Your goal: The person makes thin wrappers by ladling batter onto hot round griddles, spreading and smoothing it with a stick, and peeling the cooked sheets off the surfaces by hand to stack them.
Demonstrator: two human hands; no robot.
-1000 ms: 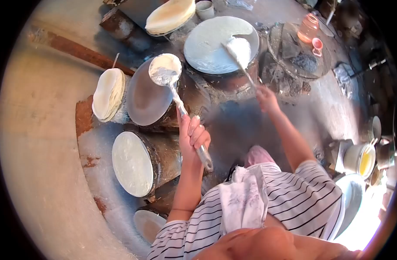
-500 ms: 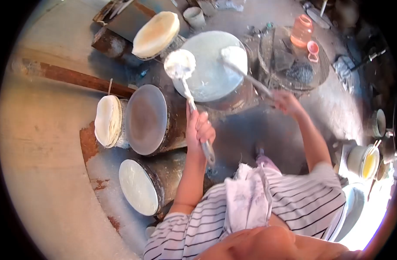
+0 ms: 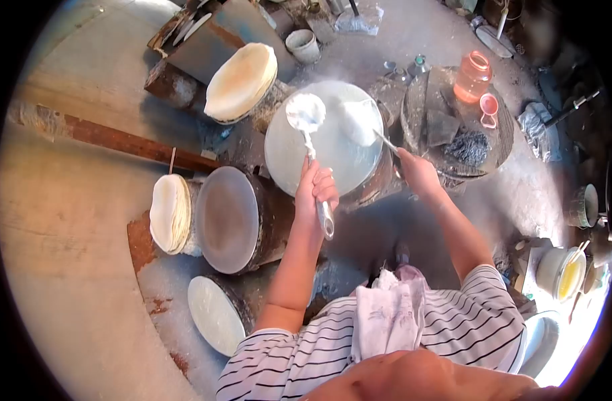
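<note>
My left hand [image 3: 317, 192] is closed round the metal handle of a ladle [image 3: 306, 112], whose round head is coated in thick white batter. The ladle's head is above a large round pan [image 3: 289, 157] with a pale, wet-looking surface. In my right hand [image 3: 418, 172] is the thin handle of a spatula [image 3: 359, 123] with a wide whitish head. That head is over the right part of the same pan; whether it touches the surface I cannot tell. Behind the pan, to the left, a round stack of flatbreads [image 3: 242, 80] rests on a stand.
A brown-centred griddle [image 3: 227, 220] and a pale round griddle [image 3: 216, 314] stand at left, beside another flatbread stack [image 3: 170, 214]. On a round board [image 3: 413, 127] at right are a pinkish jar [image 3: 473, 77], a pink scoop [image 3: 488, 107] and a dark scrubber [image 3: 468, 148]. A yellow-filled bucket [image 3: 560, 271] stands far right.
The view has tilted, so the surroundings sit lower. My left hand has moved forward, bringing the ladle further over the pan. My right hand has come nearer the pan with the spatula.
</note>
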